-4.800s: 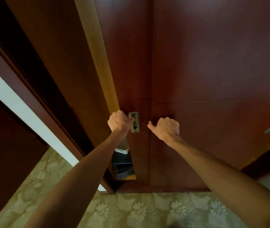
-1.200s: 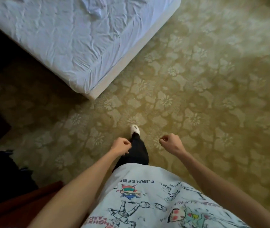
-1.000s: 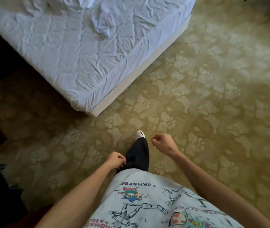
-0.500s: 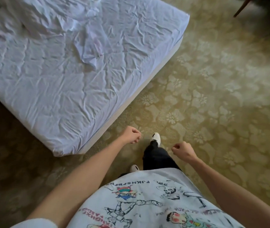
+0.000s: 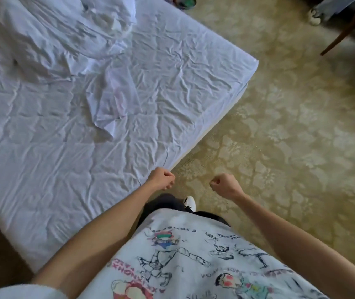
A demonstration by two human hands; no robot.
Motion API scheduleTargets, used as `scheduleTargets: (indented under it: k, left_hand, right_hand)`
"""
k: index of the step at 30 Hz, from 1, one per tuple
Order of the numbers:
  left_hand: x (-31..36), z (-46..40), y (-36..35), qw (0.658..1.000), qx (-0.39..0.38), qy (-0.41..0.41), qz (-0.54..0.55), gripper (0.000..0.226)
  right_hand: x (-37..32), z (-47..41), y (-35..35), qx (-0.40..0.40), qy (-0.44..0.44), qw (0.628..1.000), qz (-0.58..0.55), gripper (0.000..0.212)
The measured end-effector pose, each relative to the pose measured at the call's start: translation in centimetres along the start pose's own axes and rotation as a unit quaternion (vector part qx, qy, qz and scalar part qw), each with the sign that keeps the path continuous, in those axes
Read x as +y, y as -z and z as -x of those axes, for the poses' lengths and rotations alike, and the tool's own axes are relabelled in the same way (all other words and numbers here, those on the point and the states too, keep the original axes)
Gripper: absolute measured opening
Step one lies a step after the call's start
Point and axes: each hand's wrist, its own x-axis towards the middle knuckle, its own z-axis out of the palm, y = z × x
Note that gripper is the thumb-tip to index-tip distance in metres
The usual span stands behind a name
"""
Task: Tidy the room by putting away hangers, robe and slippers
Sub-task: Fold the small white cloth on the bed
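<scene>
1. Patterned carpet [image 5: 280, 147] lies beyond both fists; a rumpled white garment [image 5: 111, 100], possibly the robe, lies on the bed [image 5: 42, 169], beyond the left knuckles.
2. Left hand [image 5: 161, 178] and right hand [image 5: 224, 183] are held forward, fingers curled tight, holding nothing.

My left hand [image 5: 161, 177] is a loose fist holding nothing, over the bed [image 5: 204, 117] edge; my right hand [image 5: 223, 184] is the same, over bare carpet [image 5: 291, 147]. Bed blocks the whole left side. On it a rumpled heap of white cloth [image 5: 68, 37] up top, a loose flap [image 5: 114, 100] trailing toward the middle; flat sheet near me is free. Carpet to the right is open up to a chair leg [image 5: 338, 39] at far top right. My shoe [image 5: 190, 202] is just below the hands.
</scene>
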Motion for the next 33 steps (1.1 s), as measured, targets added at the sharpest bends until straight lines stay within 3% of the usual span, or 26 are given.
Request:
scheduleTargets:
  k: [9, 22, 30, 33]
  left_hand:
    - [-4.6, -7.2, 10.0, 0.970, 0.096, 0.163, 0.153, 0.012]
    - [0.0, -18.5, 21.7, 0.923, 0.152, 0.194, 0.297, 0.013]
    - [-0.6, -27.1, 25.9, 0.900, 0.235, 0.258, 0.260, 0.011]
    - [-0.9, -31.5, 26.1, 0.910, 0.261, 0.249, 0.207, 0.022]
  right_hand:
    - [-20.9, -16.3, 4.1, -0.102, 0.183, 0.973, 0.098, 0.022]
    - [-28.7, -34.9, 12.2, -0.142, 0.119, 0.950, 0.251, 0.014]
    - [-36.7, -46.3, 9.3, -0.182, 0.160, 0.926, 0.291, 0.020]
    - [-38.8, -51.2, 6.1, -0.195, 0.194, 0.914, 0.297, 0.020]
